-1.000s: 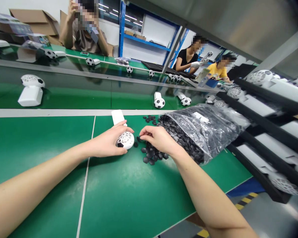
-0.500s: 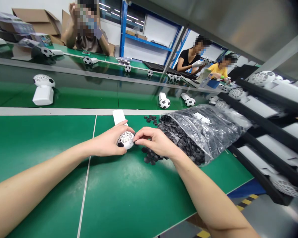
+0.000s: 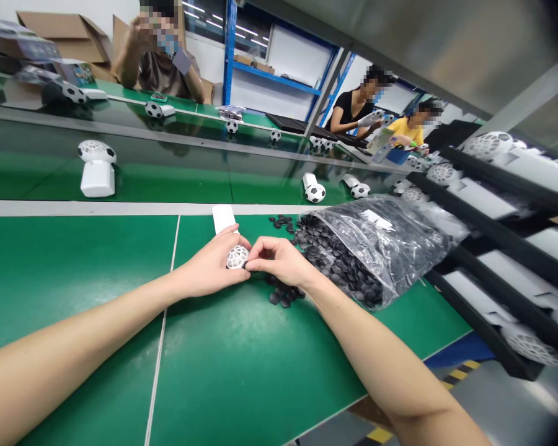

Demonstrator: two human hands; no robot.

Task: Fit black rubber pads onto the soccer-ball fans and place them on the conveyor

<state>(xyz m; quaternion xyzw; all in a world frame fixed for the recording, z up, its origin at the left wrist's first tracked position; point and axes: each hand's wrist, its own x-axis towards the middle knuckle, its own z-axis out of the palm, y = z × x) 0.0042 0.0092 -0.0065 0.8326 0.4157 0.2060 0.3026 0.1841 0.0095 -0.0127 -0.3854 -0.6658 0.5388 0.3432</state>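
My left hand (image 3: 211, 266) is closed around a football-shaped white part (image 3: 237, 256) with an open lattice top. A flat white handle (image 3: 224, 218) extends beyond the fingers and seems to belong to it. At the ball's right side, my right hand (image 3: 276, 263) pinches with thumb and forefinger. A small black piece (image 3: 246, 264) shows at those fingertips, against the ball; the fingers partly cover it. Loose black pieces (image 3: 283, 292) lie beside and under the right hand, spilling from a clear plastic bag (image 3: 400, 248).
A conveyor belt (image 3: 177, 176) beyond the table's pale edge carries white football-headed units (image 3: 97, 170). On the right, a black rack (image 3: 488, 322) holds more units. Several people (image 3: 353, 111) work across the line. A metal beam (image 3: 328, 93) slopes overhead.
The ball has turned in my left hand, hiding its black patch. My right hand has shifted slightly left against it. Units on the near belt moved right; those on the far side moved left.
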